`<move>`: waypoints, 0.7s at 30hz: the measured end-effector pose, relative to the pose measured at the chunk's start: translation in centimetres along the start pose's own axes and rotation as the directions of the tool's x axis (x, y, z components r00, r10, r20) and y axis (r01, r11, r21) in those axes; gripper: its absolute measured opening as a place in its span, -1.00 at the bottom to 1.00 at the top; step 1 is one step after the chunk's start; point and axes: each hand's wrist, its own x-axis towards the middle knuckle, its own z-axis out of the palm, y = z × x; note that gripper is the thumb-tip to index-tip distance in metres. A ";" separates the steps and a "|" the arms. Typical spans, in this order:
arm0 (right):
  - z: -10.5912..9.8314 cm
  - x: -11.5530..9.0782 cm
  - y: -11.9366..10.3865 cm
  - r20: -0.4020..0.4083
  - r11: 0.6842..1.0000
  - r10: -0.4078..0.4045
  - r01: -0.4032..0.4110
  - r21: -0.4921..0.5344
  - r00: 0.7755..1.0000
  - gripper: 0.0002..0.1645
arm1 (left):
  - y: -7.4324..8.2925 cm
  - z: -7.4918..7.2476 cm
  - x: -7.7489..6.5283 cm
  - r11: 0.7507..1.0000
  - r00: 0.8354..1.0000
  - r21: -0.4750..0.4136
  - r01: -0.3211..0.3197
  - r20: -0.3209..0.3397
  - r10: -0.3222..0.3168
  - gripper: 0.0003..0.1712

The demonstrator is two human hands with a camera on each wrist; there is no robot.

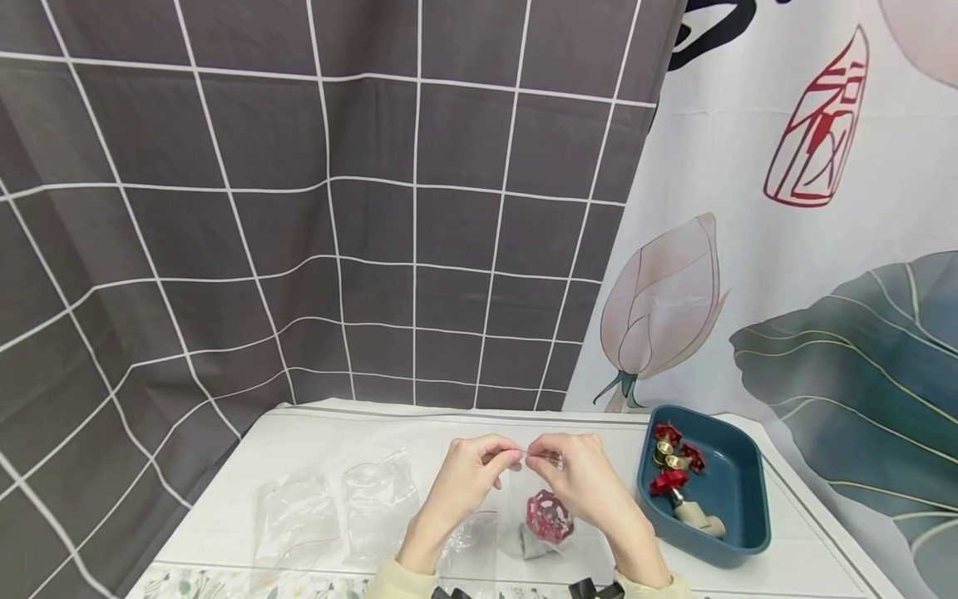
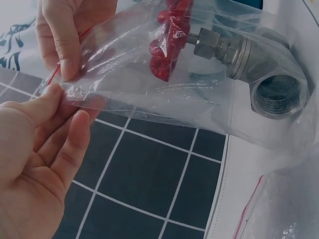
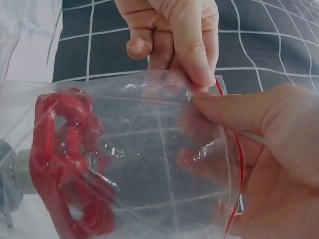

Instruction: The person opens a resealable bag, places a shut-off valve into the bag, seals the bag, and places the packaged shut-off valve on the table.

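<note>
Clear bags: two (image 1: 295, 517) (image 1: 380, 506) lie at the left of the table (image 1: 217, 524), well apart from the work; a stray sleeve could drag such light film.
Left grip: (image 1: 471, 471) thumb and fingertips pinch the edge of the held bag (image 2: 124, 79); if this pinch slackens, the slick plastic could slip and the mouth sag out of line.
Valve: (image 2: 227, 52) inside the held bag, below and between the hands; its weight could stretch the film, or a hard metal edge nick it. Whether the table bears it, I cannot tell.
Red strip: (image 3: 240, 154) runs along the bag's mouth; uneven thumb pressure could leave a gap. Whether it is sealed anywhere, I cannot tell.
Right grip: (image 1: 587, 481) pinches the same edge, close beside the left; pulling against it could skew or tear the mouth.
Left wrist view: shows the valve's threaded opening (image 2: 276, 94), which the right wrist view leaves out.
Head view: alone shows the blue tray (image 1: 748, 545) at the right, with more valves (image 1: 669, 481) inside.
Right wrist view: brings the red wheel (image 3: 70, 164) closest and shows more of the strip's length.
</note>
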 end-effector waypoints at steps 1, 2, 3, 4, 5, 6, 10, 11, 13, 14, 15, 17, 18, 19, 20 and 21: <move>0.0 0.0 0.0 0.004 1.000 0.012 -0.012 -0.001 1.000 -0.88 | 0.0 0.0 0.0 1.000 1.000 0.000 0.000 0.000 0.000 -0.84; 0.0 0.0 -0.1 0.008 1.000 0.025 -0.024 -0.005 1.000 -0.87 | 0.0 0.0 0.0 1.000 1.000 0.003 -0.001 -0.002 0.001 -0.84; -0.1 0.0 -0.1 0.013 0.999 0.036 -0.036 -0.008 0.999 -0.86 | 0.0 0.0 0.0 1.000 1.000 0.006 -0.004 -0.002 0.004 -0.84; -0.1 0.0 -0.1 0.018 0.999 0.045 -0.045 -0.010 0.999 -0.85 | 0.0 0.0 0.0 1.000 1.000 0.009 -0.005 -0.001 0.005 -0.83; -0.1 0.0 -0.2 0.023 0.999 0.053 -0.053 -0.011 0.998 -0.85 | 0.0 0.1 0.0 1.000 1.000 0.010 -0.004 -0.001 0.004 -0.83; -0.1 0.0 -0.2 0.026 0.998 0.060 -0.060 -0.013 0.998 -0.84 | 0.0 0.1 0.0 1.000 1.000 0.013 -0.003 -0.002 0.003 -0.83; -0.1 0.0 -0.2 0.032 0.998 0.056 -0.056 -0.005 0.998 -0.85 | 0.0 0.1 0.0 1.000 1.000 0.012 0.004 0.000 -0.004 -0.83; -0.1 0.0 -0.1 0.033 0.999 0.052 -0.052 0.000 0.998 -0.86 | 0.0 0.1 0.0 1.000 1.000 0.009 0.006 -0.001 -0.006 -0.83; -0.1 0.0 -0.1 0.033 0.999 0.038 -0.038 0.008 0.999 -0.87 | -0.1 0.1 0.0 1.000 1.000 0.004 0.005 -0.001 -0.005 -0.84; -0.1 -0.1 0.0 0.033 0.999 0.033 -0.033 0.014 0.999 -0.88 | -0.1 0.1 0.0 1.000 1.000 0.003 0.003 -0.001 -0.003 -0.85; -0.1 -0.1 0.0 0.033 0.999 0.028 -0.028 0.021 0.999 -0.87 | -0.1 0.1 0.0 1.000 1.000 0.003 0.000 -0.001 0.000 -0.85; -0.2 -0.1 0.0 0.035 0.999 0.025 -0.026 0.031 0.999 -0.85 | 0.0 0.2 0.0 1.000 1.000 -0.002 -0.006 0.000 0.006 -0.85; -0.2 -0.1 0.1 0.033 0.999 0.025 -0.026 0.033 0.999 -0.83 | 0.0 0.2 0.1 1.000 1.000 -0.002 -0.009 0.000 0.009 -0.85; -0.2 -0.1 0.1 0.032 0.999 0.029 -0.030 0.039 0.999 -0.83 | 0.0 0.2 0.1 1.000 1.000 -0.005 -0.012 0.001 0.012 -0.85; -0.3 -0.1 0.1 0.030 0.998 0.033 -0.035 0.044 0.999 -0.82 | 0.0 0.2 0.1 1.000 1.000 -0.006 -0.019 0.001 0.019 -0.85; -0.3 -0.1 0.1 0.031 0.998 0.039 -0.040 0.042 0.999 -0.81 | 0.0 0.2 0.1 1.000 1.000 -0.007 -0.023 0.002 0.023 -0.85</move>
